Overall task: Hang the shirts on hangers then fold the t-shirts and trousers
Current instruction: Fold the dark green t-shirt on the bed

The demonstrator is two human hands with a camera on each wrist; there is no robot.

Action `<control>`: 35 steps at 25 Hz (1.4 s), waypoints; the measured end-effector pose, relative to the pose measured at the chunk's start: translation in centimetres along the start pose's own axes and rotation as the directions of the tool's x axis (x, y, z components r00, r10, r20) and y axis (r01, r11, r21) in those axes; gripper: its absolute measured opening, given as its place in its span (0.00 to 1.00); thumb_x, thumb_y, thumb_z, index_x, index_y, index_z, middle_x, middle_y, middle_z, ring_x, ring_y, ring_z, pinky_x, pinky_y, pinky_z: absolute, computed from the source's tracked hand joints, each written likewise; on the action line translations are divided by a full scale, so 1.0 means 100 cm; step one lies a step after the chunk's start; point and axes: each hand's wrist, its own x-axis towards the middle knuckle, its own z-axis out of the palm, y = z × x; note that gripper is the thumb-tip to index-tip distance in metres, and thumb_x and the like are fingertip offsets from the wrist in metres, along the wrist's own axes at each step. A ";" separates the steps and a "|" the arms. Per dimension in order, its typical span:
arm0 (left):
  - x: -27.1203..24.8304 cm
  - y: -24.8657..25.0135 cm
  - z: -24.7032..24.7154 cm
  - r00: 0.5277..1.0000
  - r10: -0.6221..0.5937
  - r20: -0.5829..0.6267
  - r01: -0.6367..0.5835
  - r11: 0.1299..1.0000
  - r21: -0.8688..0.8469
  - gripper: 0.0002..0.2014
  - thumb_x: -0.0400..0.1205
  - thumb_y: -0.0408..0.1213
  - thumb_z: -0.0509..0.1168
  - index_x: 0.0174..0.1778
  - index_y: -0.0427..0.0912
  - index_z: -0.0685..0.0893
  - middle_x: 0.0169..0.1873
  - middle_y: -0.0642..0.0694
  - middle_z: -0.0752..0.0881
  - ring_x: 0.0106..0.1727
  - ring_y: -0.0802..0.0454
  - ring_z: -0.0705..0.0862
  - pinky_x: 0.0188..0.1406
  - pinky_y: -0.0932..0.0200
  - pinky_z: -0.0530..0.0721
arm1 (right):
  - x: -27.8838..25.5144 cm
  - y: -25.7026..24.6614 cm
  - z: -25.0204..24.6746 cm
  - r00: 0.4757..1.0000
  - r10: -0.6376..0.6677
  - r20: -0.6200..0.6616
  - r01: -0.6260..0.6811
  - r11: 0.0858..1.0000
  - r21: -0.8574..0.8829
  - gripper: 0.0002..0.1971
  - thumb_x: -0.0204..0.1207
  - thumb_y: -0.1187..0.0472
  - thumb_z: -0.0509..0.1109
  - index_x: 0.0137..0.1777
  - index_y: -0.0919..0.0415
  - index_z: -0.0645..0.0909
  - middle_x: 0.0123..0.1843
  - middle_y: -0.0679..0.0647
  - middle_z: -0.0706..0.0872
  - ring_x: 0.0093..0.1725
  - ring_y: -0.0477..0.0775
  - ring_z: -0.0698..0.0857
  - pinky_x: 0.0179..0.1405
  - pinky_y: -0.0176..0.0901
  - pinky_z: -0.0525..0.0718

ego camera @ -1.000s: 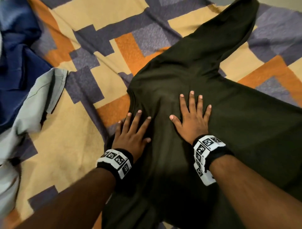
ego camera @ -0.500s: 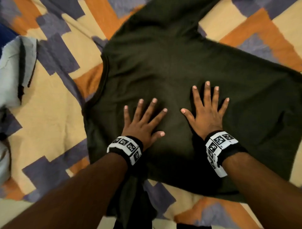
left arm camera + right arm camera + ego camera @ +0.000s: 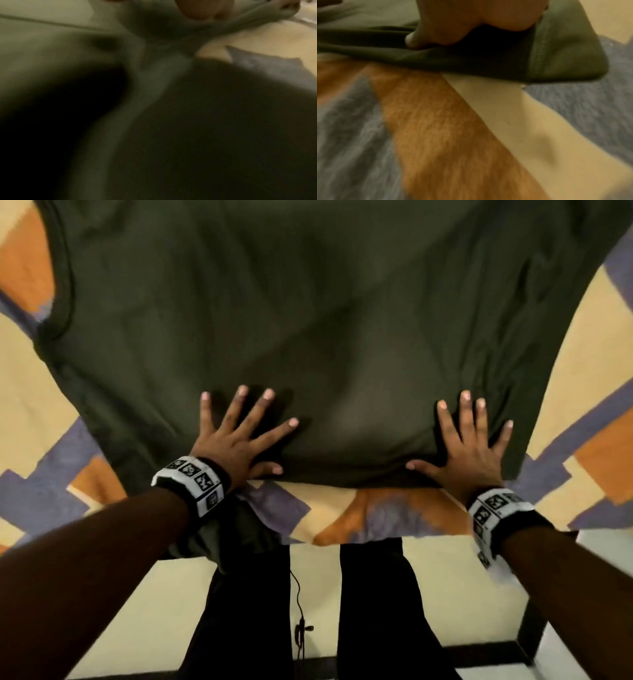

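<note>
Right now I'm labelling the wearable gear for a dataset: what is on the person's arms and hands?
Both forearms are bare, no sleeves. Left hand and right hand each have a black wrist band with white square-patterned marker tiles. Fingers ungloved.

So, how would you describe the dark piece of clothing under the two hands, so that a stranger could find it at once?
Look at the bed cover with orange, cream and purple blocks. Spread flat across most of it lies a dark olive-green cotton t-shirt, with the left hand and right hand pressing flat on its near edge. It is the only plain, unpatterned fabric there.
</note>
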 end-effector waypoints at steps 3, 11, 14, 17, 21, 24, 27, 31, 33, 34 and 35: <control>0.004 0.011 0.007 0.998 0.039 0.047 -0.041 0.998 0.038 0.39 0.73 0.76 0.42 0.78 0.72 0.37 0.79 0.53 0.26 0.77 0.40 0.22 0.63 0.23 0.22 | -0.014 0.020 0.010 0.995 0.080 0.062 -0.082 0.996 0.030 0.59 0.56 0.16 0.54 0.80 0.38 0.26 0.85 0.48 0.33 0.85 0.55 0.38 0.75 0.76 0.36; -0.030 0.019 0.005 0.979 0.129 0.157 -0.140 0.988 0.061 0.39 0.74 0.72 0.52 0.79 0.73 0.42 0.81 0.53 0.31 0.78 0.40 0.26 0.66 0.17 0.38 | -0.055 0.072 0.031 0.976 0.053 0.213 -0.066 0.996 0.055 0.57 0.59 0.17 0.53 0.79 0.38 0.24 0.86 0.53 0.34 0.85 0.62 0.39 0.79 0.73 0.44; -0.053 0.026 0.012 0.988 0.111 0.111 -0.114 0.993 0.021 0.31 0.77 0.65 0.52 0.78 0.70 0.59 0.84 0.46 0.49 0.82 0.35 0.38 0.69 0.19 0.44 | -0.068 0.091 0.026 0.993 0.051 0.105 -0.057 0.997 0.059 0.48 0.72 0.34 0.66 0.85 0.46 0.42 0.86 0.59 0.46 0.84 0.66 0.48 0.77 0.76 0.47; -0.029 0.040 -0.007 0.998 0.053 0.020 -0.052 0.997 -0.058 0.25 0.74 0.56 0.61 0.65 0.49 0.75 0.67 0.35 0.73 0.68 0.30 0.69 0.58 0.30 0.68 | -0.058 0.078 0.017 0.977 -0.067 -0.201 0.057 0.997 -0.056 0.25 0.69 0.58 0.75 0.67 0.55 0.76 0.69 0.65 0.76 0.69 0.71 0.74 0.66 0.73 0.67; -0.010 0.045 -0.021 0.956 0.294 0.021 -0.290 0.951 -0.112 0.11 0.73 0.40 0.57 0.43 0.38 0.80 0.36 0.35 0.82 0.35 0.36 0.80 0.32 0.45 0.79 | -0.049 0.069 0.016 0.915 -0.325 -0.239 0.304 0.945 -0.124 0.07 0.70 0.62 0.67 0.46 0.59 0.83 0.45 0.62 0.85 0.44 0.68 0.82 0.48 0.64 0.76; -0.010 0.037 -0.026 0.949 0.294 0.114 -0.275 0.948 -0.158 0.13 0.74 0.37 0.55 0.38 0.33 0.83 0.32 0.33 0.82 0.30 0.34 0.83 0.27 0.45 0.83 | -0.043 0.082 0.010 0.897 -0.408 -0.171 0.390 0.911 -0.131 0.04 0.70 0.68 0.69 0.43 0.63 0.83 0.41 0.64 0.85 0.37 0.68 0.82 0.41 0.57 0.78; 0.001 0.038 -0.040 0.944 0.183 0.273 -0.139 0.975 -0.172 0.05 0.73 0.27 0.69 0.44 0.31 0.85 0.39 0.30 0.83 0.39 0.30 0.85 0.38 0.39 0.84 | -0.034 0.093 -0.004 0.907 -0.420 -0.021 0.413 0.899 -0.148 0.07 0.64 0.72 0.75 0.43 0.66 0.86 0.40 0.64 0.86 0.37 0.69 0.83 0.40 0.57 0.79; 0.019 0.049 -0.058 0.878 0.131 0.461 -0.095 0.990 -0.101 0.18 0.82 0.47 0.63 0.64 0.42 0.81 0.59 0.39 0.81 0.59 0.37 0.81 0.56 0.49 0.77 | -0.024 0.081 -0.028 0.879 -0.462 0.114 0.474 0.872 -0.119 0.13 0.64 0.60 0.77 0.49 0.60 0.89 0.46 0.60 0.87 0.45 0.67 0.84 0.46 0.55 0.79; 0.026 0.068 -0.063 0.848 0.179 0.499 -0.146 0.984 -0.104 0.22 0.83 0.54 0.58 0.72 0.49 0.75 0.64 0.42 0.79 0.63 0.39 0.80 0.58 0.49 0.78 | -0.022 0.065 -0.033 0.838 -0.516 0.178 0.536 0.840 -0.090 0.19 0.67 0.51 0.74 0.57 0.56 0.86 0.51 0.58 0.86 0.48 0.65 0.83 0.47 0.54 0.79; 0.028 0.078 -0.063 0.783 0.204 0.588 -0.191 0.978 -0.085 0.23 0.83 0.56 0.56 0.74 0.53 0.71 0.67 0.44 0.77 0.65 0.40 0.79 0.60 0.49 0.78 | -0.023 0.059 -0.033 0.811 -0.516 0.274 0.551 0.832 -0.066 0.21 0.70 0.48 0.71 0.61 0.54 0.83 0.55 0.55 0.85 0.53 0.62 0.83 0.51 0.53 0.78; 0.031 0.086 -0.062 0.714 0.207 0.669 -0.220 0.973 -0.066 0.23 0.84 0.58 0.55 0.75 0.57 0.69 0.68 0.46 0.77 0.67 0.42 0.78 0.60 0.50 0.78 | -0.024 0.053 -0.033 0.782 -0.475 0.404 0.538 0.841 -0.054 0.21 0.74 0.45 0.67 0.65 0.51 0.80 0.59 0.52 0.84 0.58 0.59 0.81 0.56 0.51 0.76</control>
